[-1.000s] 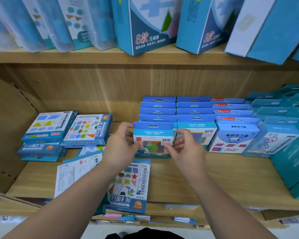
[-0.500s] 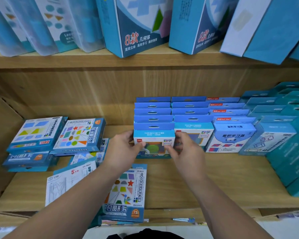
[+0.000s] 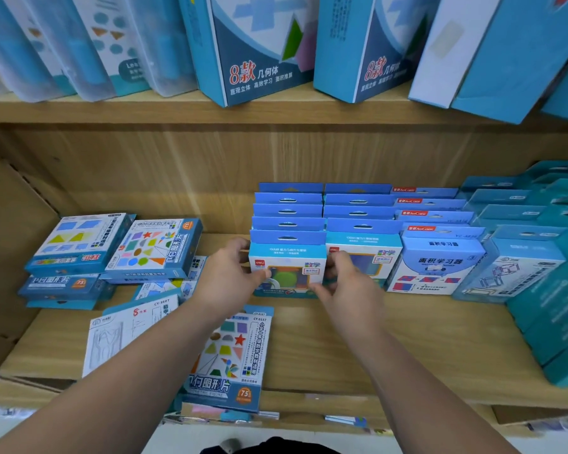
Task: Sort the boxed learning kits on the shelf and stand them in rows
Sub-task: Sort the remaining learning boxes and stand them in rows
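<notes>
A small blue-and-white boxed kit (image 3: 287,262) stands upright at the front of a row of like boxes (image 3: 287,211) on the wooden shelf (image 3: 374,348). My left hand (image 3: 230,273) grips its left edge and my right hand (image 3: 348,283) grips its right edge. Beside it stands a second row (image 3: 361,224), then a row of area-learner boxes (image 3: 436,257). Flat geometry-shape kits lie in piles at the left (image 3: 79,244) (image 3: 158,247), and more lie flat near the front edge (image 3: 230,355) (image 3: 128,332).
Teal boxes (image 3: 522,257) stand in rows at the right, with more stacked at the far right (image 3: 558,322). Large blue boxes (image 3: 253,47) and clear plastic cases (image 3: 79,44) lean on the upper shelf. Bare shelf board lies in front of the standing rows.
The camera has tilted and moved in a little. Both hands stay on the front box, which has stayed in place at the head of its row.
</notes>
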Demonstrator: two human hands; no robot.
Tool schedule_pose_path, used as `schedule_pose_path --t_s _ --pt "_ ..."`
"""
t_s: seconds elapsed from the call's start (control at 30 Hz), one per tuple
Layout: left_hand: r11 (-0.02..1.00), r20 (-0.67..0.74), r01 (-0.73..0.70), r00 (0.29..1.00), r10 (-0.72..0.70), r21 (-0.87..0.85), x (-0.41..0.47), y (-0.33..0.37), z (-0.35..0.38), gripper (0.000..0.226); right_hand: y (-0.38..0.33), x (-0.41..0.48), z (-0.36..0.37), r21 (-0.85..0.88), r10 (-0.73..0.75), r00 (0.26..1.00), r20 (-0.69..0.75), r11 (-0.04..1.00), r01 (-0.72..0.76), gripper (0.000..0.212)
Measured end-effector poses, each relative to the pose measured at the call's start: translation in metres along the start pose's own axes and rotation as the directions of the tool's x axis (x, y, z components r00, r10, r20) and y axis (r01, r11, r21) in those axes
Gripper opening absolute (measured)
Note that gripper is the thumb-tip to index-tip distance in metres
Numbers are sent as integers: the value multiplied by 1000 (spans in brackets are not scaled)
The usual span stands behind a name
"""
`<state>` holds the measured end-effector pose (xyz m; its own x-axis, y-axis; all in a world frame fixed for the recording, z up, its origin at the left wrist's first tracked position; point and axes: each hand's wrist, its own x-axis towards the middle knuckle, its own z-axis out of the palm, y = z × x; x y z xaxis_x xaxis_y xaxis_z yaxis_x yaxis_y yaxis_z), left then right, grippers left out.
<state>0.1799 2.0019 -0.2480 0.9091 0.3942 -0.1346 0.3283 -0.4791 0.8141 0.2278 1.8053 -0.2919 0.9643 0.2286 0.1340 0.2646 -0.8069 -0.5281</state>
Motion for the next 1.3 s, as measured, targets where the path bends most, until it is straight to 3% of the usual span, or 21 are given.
schedule_pose_path --t_s 0.17,0.37,0.57,0.77,0.9,1.0,1.13,1.3 --pt "1000 2 14 1000 -14 -18 -3 2 -1 42 5 -2 0 41 -21 1000 6 999 21 39" --pt "999 14 -42 999 42 33 -14 -3 -22 65 1 -10 -1 166 -24 996 -81 985 38 24" --pt "986 -131 -127 981 141 108 -41 -18 -79 32 -15 -35 4 322 -53 989 -137 942 95 24" --pt "975 -245 -61 963 114 214 -69 -62 -135 25 -63 -53 19 399 -223 974 31 897 192 20" --pt "969 -274 16 960 54 246 -78 -91 -158 31 -97 -58 36 403 -241 960 142 900 167 29" --pt "970 -239 35 971 24 240 -84 -114 -167 39 -120 -67 48 398 -208 947 243 912 98 24" --pt "961 -93 80 994 -58 263 -91 -141 -172 53 -146 -81 64 408 -95 942 321 912 -48 49" --pt "990 84 31 995 -43 141 -98 -154 -173 41 -171 -95 71 389 -29 924 382 912 -132 31"
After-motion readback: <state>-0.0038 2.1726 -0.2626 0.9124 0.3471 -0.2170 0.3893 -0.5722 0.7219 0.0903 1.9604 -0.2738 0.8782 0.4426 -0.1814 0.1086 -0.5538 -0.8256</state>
